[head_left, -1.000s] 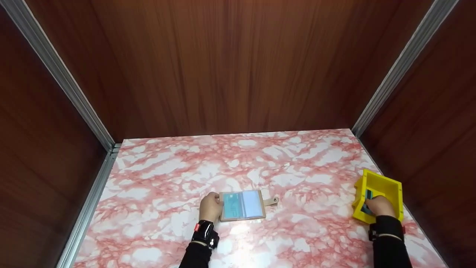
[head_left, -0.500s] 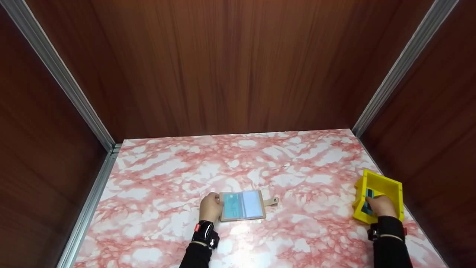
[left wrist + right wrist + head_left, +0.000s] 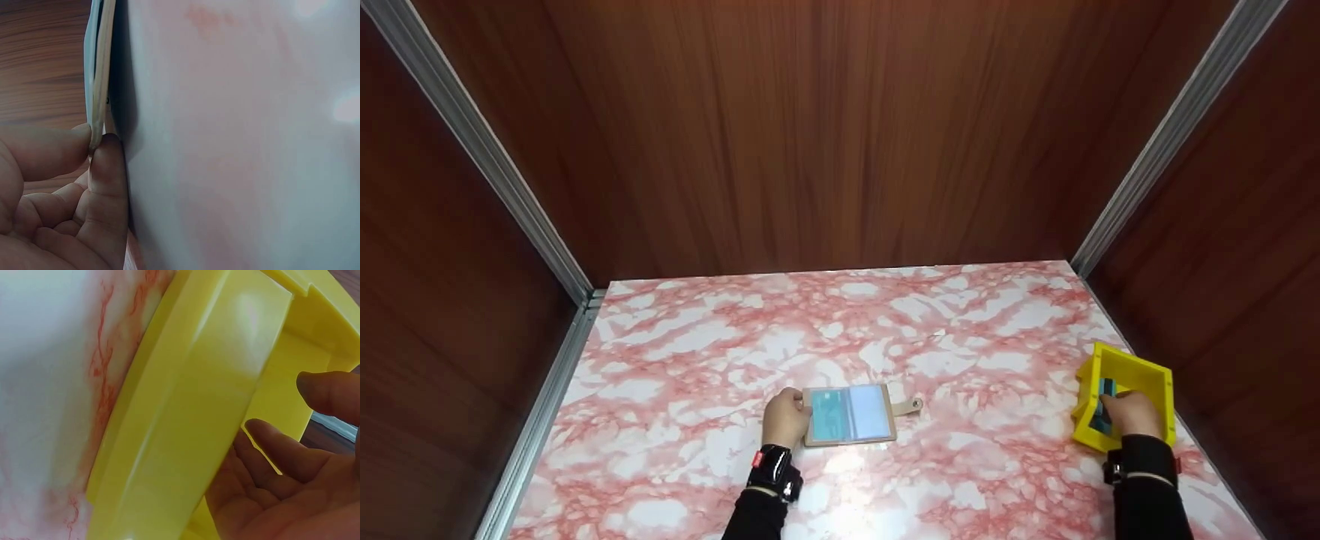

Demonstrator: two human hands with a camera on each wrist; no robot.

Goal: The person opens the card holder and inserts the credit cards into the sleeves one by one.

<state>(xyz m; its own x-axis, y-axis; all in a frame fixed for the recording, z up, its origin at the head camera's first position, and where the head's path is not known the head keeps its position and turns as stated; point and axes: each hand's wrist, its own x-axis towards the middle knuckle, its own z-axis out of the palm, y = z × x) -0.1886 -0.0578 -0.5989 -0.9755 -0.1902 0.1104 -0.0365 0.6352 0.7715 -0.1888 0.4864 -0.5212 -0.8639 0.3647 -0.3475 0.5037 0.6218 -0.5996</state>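
In the head view a tan card holder lies spread open on the table, a teal card in its left clear sleeve and a strap at its right. My left hand pinches the holder's left edge; thumb and index finger meet on that cover edge in the left wrist view. My right hand reaches into a yellow bin, beside dark teal cards. The right wrist view has its thumb and fingers apart, nothing visible between them; the bin wall hides some fingers.
The red-and-white marbled table is enclosed by dark wood panels at the back and sides. Metal rails run along the corners. The bin stands close to the right panel.
My right hand has shifted very slightly within the bin, and the bin has nudged a little to the right. The left hand and the card holder stay in place.
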